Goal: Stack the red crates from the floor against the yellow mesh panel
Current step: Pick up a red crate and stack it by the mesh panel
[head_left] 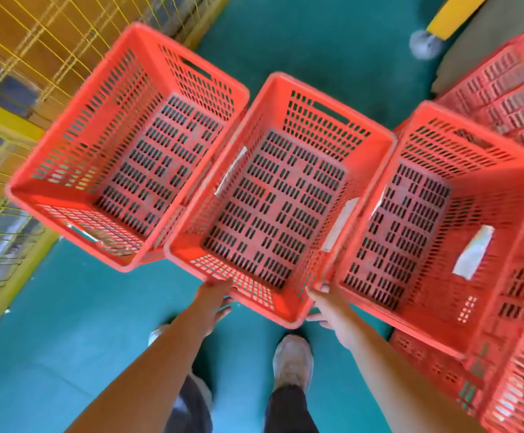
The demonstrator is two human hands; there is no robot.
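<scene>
We count three open-topped red crates in a row: the middle crate (273,195), a left crate (123,145) touching it on one side and a right crate (435,226) touching it on the other. Beyond the right crate are further red crates (510,89), at least two; we cannot tell the full number. Two hands meet the middle crate's near rim: left hand (215,300) and right hand (326,310). Nearer than that rim we count two shoes (292,364). Left of the middle crate are two yellow mesh panels (29,39). Up and right of it is one caster wheel (424,43).
</scene>
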